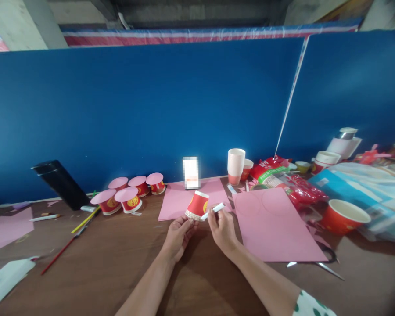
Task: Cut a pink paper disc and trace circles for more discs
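My left hand (179, 237) pinches a short red paper cup (197, 205) by its lower edge, in the middle of the view. The cup is tilted, with its narrower white-edged end up and a yellow print on its side. In my right hand (223, 228) is a slim white pen-like tube (213, 211), gripped between thumb and fingers. The tube's left end is at the cup's lower right edge; whether they touch I cannot tell. Just behind the hands lie pink paper sheets (173, 202), with a blurred-out white upright object (191, 173) at their back edge.
Several red cups topped with pink discs (128, 194) stand to the left, near a black bottle (61, 184) and a red-handled brush (61, 254). On the right are a pink sheet (276, 228), scissors (329, 270), an orange-red cup (344, 217), a white cup stack (236, 164) and plastic packaging (283, 173).
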Demonstrator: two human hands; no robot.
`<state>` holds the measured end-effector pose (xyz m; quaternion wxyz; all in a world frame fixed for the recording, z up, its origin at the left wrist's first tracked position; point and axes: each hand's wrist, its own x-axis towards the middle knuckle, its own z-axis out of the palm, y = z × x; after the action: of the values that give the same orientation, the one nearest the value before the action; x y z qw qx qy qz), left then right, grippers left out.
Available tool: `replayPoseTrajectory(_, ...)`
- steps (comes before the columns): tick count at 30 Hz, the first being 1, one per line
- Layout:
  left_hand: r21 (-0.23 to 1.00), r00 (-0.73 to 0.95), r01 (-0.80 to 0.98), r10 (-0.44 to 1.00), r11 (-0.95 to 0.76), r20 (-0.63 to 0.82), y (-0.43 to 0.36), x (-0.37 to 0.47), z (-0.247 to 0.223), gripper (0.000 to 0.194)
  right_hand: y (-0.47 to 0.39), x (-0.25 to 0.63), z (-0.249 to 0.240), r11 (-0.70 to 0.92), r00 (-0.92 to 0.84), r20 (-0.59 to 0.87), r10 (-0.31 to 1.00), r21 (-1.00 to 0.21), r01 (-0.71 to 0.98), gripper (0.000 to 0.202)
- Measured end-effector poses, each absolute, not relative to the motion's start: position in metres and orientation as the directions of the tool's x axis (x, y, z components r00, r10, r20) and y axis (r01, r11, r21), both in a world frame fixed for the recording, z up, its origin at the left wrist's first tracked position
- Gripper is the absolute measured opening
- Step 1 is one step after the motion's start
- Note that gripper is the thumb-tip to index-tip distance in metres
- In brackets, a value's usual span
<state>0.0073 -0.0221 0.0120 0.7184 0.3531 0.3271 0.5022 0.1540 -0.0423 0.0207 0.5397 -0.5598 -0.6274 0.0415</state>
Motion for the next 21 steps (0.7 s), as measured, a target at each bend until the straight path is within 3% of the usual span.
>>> replayPoseTrajectory(6, 0.786, 0.235, -0.561, 0.960, 0.260, -0.150, -0.020, 0.007, 0.013, 0.018, -0.050, 0.154, 0.030, 0.463, 0.279, 0.616, 0.737, -0.760, 0.457, 0.021)
replayPoseTrajectory(10, 0.655, 0.164, -0.691, 0.949, 0.306, -0.270, -0.016, 0.003, 0.014, 0.007, -0.053, 0.153, 0.037, 0.517, 0.345, 0.608, 0.716, -0.793, 0.323, 0.020)
replayPoseTrajectory(13, 0.525, 0.223, -0.772, 0.926, 0.359, -0.305, -0.015, -0.001, 0.016, 0.007, -0.049, 0.152, 0.035, 0.509, 0.360, 0.565, 0.742, -0.825, 0.247, 0.018)
replayPoseTrajectory(17, 0.418, 0.354, -0.793, 0.894, 0.443, -0.276, -0.018, -0.004, 0.016, 0.010, -0.040, 0.152, 0.027, 0.440, 0.259, 0.406, 0.876, -0.894, -0.085, 0.036)
replayPoseTrajectory(21, 0.444, 0.413, -0.737, 0.860, 0.510, -0.302, -0.021, -0.003, 0.017, 0.008, -0.036, 0.154, 0.022, 0.344, 0.092, 0.332, 0.939, -0.884, -0.316, 0.040)
